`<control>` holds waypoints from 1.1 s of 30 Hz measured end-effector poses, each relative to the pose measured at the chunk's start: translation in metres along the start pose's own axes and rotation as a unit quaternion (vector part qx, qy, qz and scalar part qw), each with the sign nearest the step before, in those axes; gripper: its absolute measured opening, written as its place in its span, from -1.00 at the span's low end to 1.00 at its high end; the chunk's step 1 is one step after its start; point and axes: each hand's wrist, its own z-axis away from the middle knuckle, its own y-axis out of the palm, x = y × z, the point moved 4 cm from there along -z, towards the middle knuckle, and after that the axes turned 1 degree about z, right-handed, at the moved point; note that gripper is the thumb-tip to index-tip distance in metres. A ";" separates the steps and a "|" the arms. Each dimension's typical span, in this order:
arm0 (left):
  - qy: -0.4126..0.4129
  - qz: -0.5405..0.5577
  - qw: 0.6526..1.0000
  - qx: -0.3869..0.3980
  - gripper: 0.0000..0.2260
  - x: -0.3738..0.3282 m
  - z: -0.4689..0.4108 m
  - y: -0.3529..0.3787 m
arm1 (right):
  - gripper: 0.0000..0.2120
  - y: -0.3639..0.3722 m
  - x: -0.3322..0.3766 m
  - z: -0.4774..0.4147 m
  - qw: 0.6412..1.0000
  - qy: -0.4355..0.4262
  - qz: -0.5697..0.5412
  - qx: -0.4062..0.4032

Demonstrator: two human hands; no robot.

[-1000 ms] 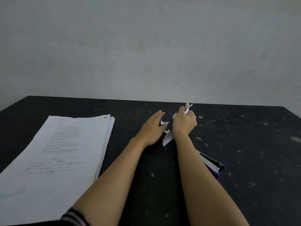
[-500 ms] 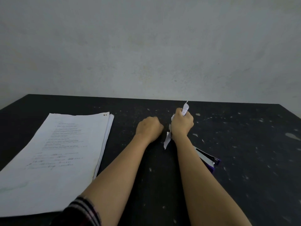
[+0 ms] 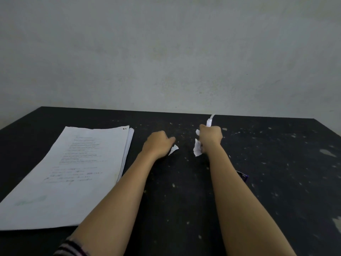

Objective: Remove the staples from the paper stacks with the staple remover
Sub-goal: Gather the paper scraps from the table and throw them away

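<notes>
While your right hand (image 3: 211, 137) is clenched round crumpled paper scraps (image 3: 197, 149), probably to clear torn waste off the desk (image 3: 276, 163), your left hand (image 3: 158, 145) rests curled near the desk's middle; a small scrap (image 3: 173, 149) shows just beside its thumb, gripped or loose I cannot tell; paper stack (image 3: 83, 172) flat by the left edge; staple remover (image 3: 243, 177), purple, mostly hidden behind your right forearm, untouched; desk black, speckled; wall (image 3: 166, 52) plain grey.
</notes>
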 end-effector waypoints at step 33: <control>-0.118 0.676 0.695 -0.215 -0.65 0.016 0.143 -0.056 | -0.67 0.051 0.006 0.181 0.952 -0.003 -0.279 0.121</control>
